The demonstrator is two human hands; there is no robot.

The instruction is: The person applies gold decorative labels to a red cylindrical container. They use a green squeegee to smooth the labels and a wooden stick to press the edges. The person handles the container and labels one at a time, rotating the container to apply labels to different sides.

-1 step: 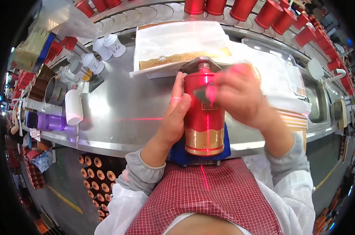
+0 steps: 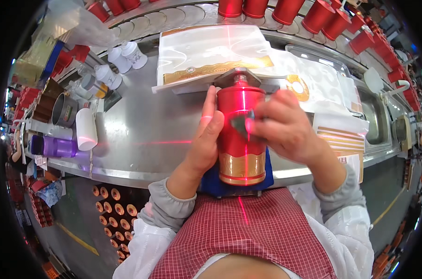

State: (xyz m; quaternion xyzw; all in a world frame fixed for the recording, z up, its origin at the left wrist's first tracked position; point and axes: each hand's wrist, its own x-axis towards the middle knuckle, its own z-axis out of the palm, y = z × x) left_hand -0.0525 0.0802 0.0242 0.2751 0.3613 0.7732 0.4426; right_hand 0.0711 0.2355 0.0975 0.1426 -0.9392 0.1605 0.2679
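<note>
A glossy red bottle (image 2: 230, 143) with a gold band round its base lies in front of me on a blue cloth (image 2: 270, 174). Its narrow neck points away, against a grey metal rest (image 2: 226, 78). My left hand (image 2: 204, 137) grips the bottle's left side, fingers stretched along it and thumb on the front. In my right hand (image 2: 290, 128), fingers closed, is a dark green flat scraper-like piece (image 2: 239, 124). It touches the bottle's front, covering part of the marking there. A red laser line runs down the bottle.
Beyond the bottle lie decal sheets (image 2: 211, 44) with gold patterns. White bottles (image 2: 134, 56), a white roll (image 2: 86, 129) and a purple container (image 2: 60, 146) stand left. Red bottles (image 2: 287, 11) line the far conveyor. A sink (image 2: 376, 121) is at the right.
My right hand and the dark piece have moved slightly down and right on the bottle. The left hand keeps its hold.
</note>
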